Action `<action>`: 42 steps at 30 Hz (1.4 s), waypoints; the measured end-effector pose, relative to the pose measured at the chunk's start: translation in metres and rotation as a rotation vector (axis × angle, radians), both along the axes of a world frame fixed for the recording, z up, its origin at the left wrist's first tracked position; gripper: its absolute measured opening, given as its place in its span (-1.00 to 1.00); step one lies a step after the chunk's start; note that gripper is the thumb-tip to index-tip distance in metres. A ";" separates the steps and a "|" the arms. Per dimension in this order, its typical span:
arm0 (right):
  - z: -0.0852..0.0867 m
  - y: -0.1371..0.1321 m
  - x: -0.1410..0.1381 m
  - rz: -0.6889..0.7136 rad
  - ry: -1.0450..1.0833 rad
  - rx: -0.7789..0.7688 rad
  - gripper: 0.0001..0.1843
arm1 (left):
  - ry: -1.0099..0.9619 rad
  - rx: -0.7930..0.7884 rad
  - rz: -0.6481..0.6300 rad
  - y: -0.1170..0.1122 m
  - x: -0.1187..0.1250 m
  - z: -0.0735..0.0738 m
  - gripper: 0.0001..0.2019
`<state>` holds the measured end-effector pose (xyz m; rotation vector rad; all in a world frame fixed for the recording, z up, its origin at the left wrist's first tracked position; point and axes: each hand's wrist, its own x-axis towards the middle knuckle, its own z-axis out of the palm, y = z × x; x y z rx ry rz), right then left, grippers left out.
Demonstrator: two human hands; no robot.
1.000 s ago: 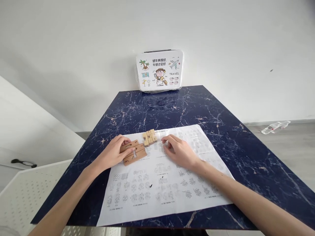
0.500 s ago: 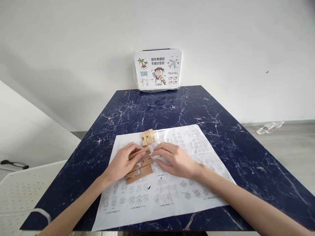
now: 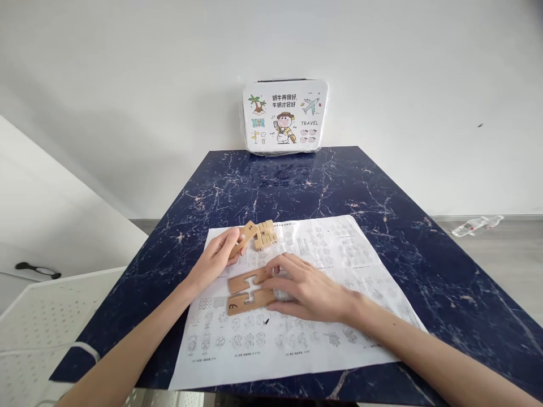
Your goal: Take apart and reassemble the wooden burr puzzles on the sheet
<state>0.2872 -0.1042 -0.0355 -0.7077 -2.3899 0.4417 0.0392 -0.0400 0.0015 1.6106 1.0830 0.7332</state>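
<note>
Holding one wooden piece, fingertips at two more

Left hand (image 3: 216, 252): closed around the near end of the piece marked 2 (image 3: 246, 232), which slants up and away from the palm. Clear of the paper or not, cannot tell. Sound grip, I judge: far end and numeral stay readable, so small wrist turns should suffice.

Between the hands, closer to the body than the left: farther notched piece (image 3: 238, 283) and nearer notched piece (image 3: 240, 307), flat on the printed sheet (image 3: 229, 370), notches seemingly facing.

Just past the left hand's fingertips, rightward: block cluster (image 3: 266, 240), right by the held piece's tip; contact unclear. Give it room; a knock could shift it.

Right hand (image 3: 306, 291): half-curled, fingertips at the right ends of both flat pieces; gripping or merely resting, cannot tell. Light, even pressure probably best; pushing one end would likely swing it.
</note>
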 end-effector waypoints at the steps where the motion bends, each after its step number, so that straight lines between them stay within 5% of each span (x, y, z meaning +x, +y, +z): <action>1: 0.000 0.000 0.000 0.002 0.010 -0.011 -0.71 | -0.001 -0.013 -0.001 0.001 -0.001 0.000 -0.52; 9: 0.002 -0.001 0.001 0.034 0.065 -0.106 -0.80 | -0.098 -0.147 -0.037 0.007 -0.002 -0.005 -0.51; 17: 0.005 -0.001 0.000 0.031 0.010 -0.074 -0.68 | 0.014 -0.018 -0.096 0.001 0.004 0.006 -0.62; 32: 0.009 -0.003 0.000 0.082 -0.027 -0.119 -0.90 | 0.017 -0.016 -0.123 -0.005 0.010 0.010 -0.64; 36: 0.013 -0.001 0.000 -0.021 0.112 -0.191 -0.81 | -0.018 -0.023 -0.111 -0.004 0.009 0.007 -0.62; 42: 0.015 0.002 0.002 -0.299 0.295 -0.507 -0.73 | -0.022 -0.045 -0.073 -0.007 0.010 0.000 -0.60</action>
